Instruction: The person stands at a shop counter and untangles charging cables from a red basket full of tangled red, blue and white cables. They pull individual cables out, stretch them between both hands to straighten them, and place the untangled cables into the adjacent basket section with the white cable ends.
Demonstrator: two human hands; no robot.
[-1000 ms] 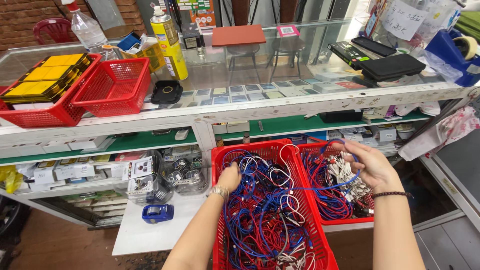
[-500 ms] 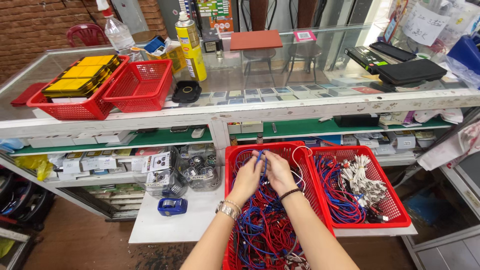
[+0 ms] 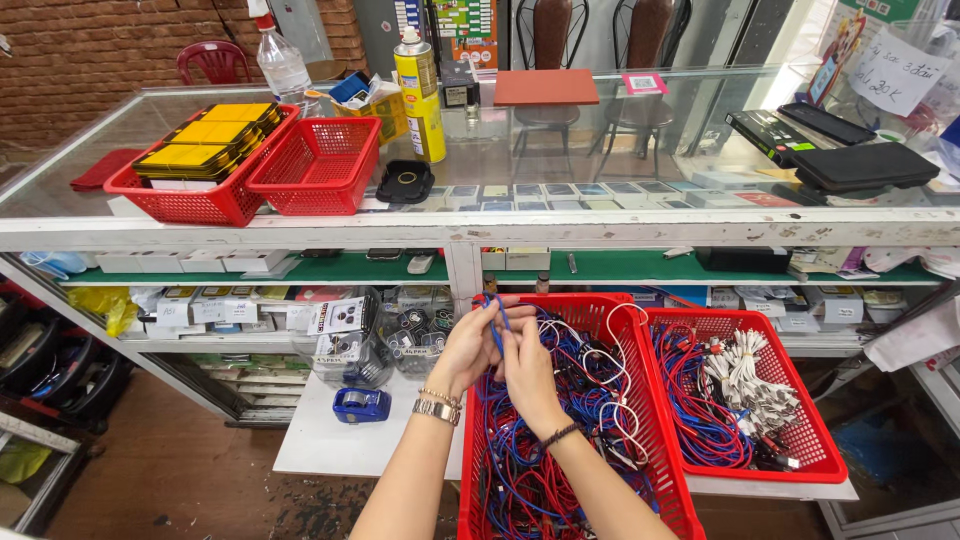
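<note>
Both my hands are raised over the near red basket (image 3: 660, 462), which is full of tangled blue, red and white cables. My left hand (image 3: 468, 345), with a watch and bracelet at the wrist, pinches a blue cable (image 3: 497, 318) near its top loop. My right hand (image 3: 528, 375), with a dark band on the wrist, grips the same blue cable just below, fingers closed around it. The two hands touch each other.
A second red basket (image 3: 810, 440) at right holds blue cables and bundled white cables (image 3: 745, 380). A blue tape dispenser (image 3: 360, 405) sits on the white shelf (image 3: 310, 445). The glass counter (image 3: 560, 180) carries two red baskets (image 3: 315, 165), yellow boxes, a spray can and bottle.
My right hand left the right basket and came over to the left basket. Both hands now meet on a blue cable and have lifted it up. The view shifted left.
</note>
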